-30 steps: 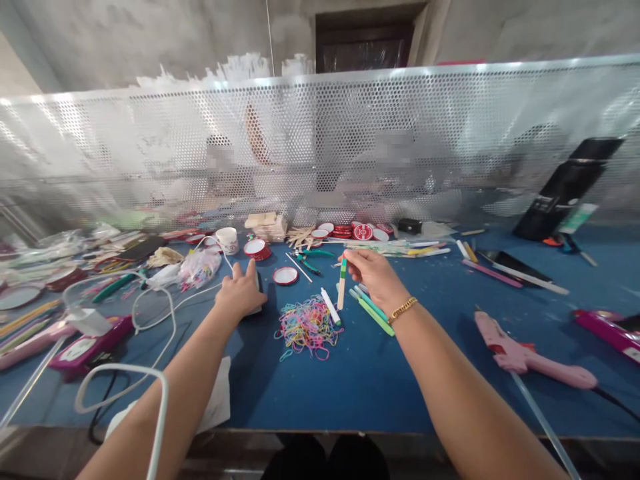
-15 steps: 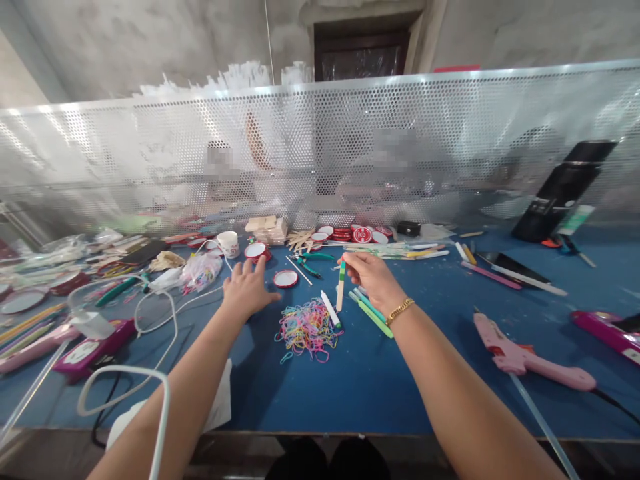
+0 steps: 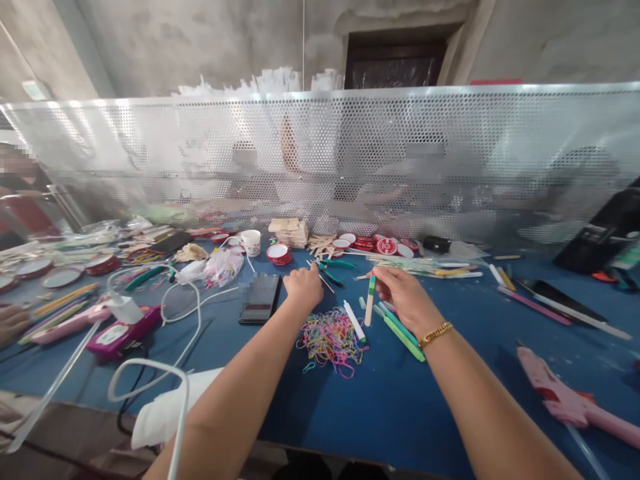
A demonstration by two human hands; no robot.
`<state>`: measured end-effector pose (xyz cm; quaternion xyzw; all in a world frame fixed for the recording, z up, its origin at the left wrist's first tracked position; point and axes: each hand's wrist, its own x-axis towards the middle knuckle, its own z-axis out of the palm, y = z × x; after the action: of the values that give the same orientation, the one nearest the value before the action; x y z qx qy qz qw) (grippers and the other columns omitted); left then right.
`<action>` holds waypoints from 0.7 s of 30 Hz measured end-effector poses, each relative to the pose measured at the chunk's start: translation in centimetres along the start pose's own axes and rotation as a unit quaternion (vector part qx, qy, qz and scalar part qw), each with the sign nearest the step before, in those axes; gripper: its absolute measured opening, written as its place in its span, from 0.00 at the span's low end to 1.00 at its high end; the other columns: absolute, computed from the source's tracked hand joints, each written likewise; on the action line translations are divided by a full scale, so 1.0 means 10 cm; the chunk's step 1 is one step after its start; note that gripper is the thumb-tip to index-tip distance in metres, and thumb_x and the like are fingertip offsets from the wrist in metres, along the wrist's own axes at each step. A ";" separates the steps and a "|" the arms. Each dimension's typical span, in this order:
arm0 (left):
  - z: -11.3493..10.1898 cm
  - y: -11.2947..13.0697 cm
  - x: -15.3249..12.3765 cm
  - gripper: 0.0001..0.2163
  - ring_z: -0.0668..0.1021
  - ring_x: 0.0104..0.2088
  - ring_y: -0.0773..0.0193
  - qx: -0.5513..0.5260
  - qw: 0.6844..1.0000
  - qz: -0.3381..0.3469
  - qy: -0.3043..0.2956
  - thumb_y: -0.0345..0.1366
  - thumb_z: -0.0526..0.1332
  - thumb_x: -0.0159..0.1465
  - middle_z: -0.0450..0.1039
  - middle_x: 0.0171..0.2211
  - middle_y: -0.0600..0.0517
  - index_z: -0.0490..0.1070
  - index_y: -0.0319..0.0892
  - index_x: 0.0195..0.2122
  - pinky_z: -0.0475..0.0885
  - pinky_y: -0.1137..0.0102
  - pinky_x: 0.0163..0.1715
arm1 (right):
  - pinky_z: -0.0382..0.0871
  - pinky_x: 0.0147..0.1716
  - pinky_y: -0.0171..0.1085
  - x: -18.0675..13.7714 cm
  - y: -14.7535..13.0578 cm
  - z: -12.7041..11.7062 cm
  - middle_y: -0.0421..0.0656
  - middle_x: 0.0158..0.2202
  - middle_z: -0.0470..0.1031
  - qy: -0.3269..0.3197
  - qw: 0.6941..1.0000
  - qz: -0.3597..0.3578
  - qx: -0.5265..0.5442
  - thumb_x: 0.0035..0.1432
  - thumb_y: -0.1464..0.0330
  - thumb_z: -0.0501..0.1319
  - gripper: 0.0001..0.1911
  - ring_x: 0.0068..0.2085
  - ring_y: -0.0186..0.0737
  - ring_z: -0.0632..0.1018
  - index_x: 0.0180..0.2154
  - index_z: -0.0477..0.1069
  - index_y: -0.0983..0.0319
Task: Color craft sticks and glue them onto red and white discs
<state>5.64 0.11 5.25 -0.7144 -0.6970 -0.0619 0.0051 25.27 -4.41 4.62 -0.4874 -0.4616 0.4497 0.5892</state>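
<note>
My right hand (image 3: 403, 297) holds a wooden craft stick (image 3: 370, 303) upright between thumb and fingertips; its upper part has green and yellowish bands. Beside it lie a white marker (image 3: 355, 323) with a green end and several green and teal markers (image 3: 400, 330). My left hand (image 3: 304, 287) is curled on the table near a thin stick (image 3: 326, 279) and teal-handled pliers (image 3: 336, 268); its fingertips are hidden, so what they hold cannot be made out. Close to its left lies a dark phone (image 3: 259, 300). A heap of coloured rubber bands (image 3: 330, 340) lies between my forearms.
A pink glue gun (image 3: 555, 387) lies at the right. White cable (image 3: 175, 333) loops across the left, by a purple power strip (image 3: 123, 337). Red round tins (image 3: 279, 254), a paper cup (image 3: 251, 242) and wood sticks line the back, before a perforated metal screen (image 3: 310, 153). Another person's hand (image 3: 13, 323) shows far left.
My left hand has gone from spread to curled and moved right, over where a round red-rimmed lid lay. The phone now shows. The view has turned left; the right hand still holds the craft stick.
</note>
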 end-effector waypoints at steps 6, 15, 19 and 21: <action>-0.29 0.13 -0.39 0.34 0.76 0.49 0.47 -0.020 0.993 0.112 0.043 0.37 0.60 0.60 0.71 0.52 0.37 0.51 0.43 0.67 0.70 0.58 0.45 | 0.60 0.21 0.29 0.02 0.01 -0.03 0.36 0.24 0.69 0.018 0.998 0.023 0.062 0.40 0.54 0.72 0.19 0.23 0.27 0.67 0.29 0.76 0.63; -0.15 0.14 -0.64 0.35 0.70 0.58 0.47 -0.263 0.930 0.254 0.030 0.37 0.64 0.55 0.67 0.59 0.39 0.58 0.37 0.65 0.66 0.57 0.57 | 0.60 0.18 0.28 0.04 -0.13 -0.09 0.35 0.22 0.67 0.038 0.993 0.000 0.116 0.43 0.57 0.71 0.16 0.21 0.26 0.66 0.28 0.73 0.61; -0.01 0.17 -0.62 0.34 0.71 0.57 0.48 -0.387 0.898 0.209 -0.002 0.38 0.68 0.52 0.68 0.58 0.39 0.64 0.38 0.61 0.66 0.55 0.57 | 0.59 0.18 0.29 0.03 -0.18 -0.08 0.35 0.22 0.66 0.037 0.992 -0.005 0.120 0.43 0.58 0.71 0.16 0.21 0.26 0.67 0.27 0.72 0.62; 0.01 0.20 -0.63 0.35 0.74 0.53 0.49 -0.472 0.862 0.184 -0.033 0.37 0.70 0.50 0.69 0.57 0.39 0.65 0.40 0.60 0.70 0.56 0.52 | 0.59 0.18 0.29 0.01 -0.21 -0.08 0.35 0.22 0.66 0.024 0.991 -0.012 0.131 0.43 0.59 0.71 0.15 0.21 0.26 0.66 0.27 0.71 0.62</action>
<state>7.54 -6.24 4.68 -0.7482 -0.4404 -0.3576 -0.3442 26.29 -4.68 6.65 -0.4108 -0.3901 0.4874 0.6645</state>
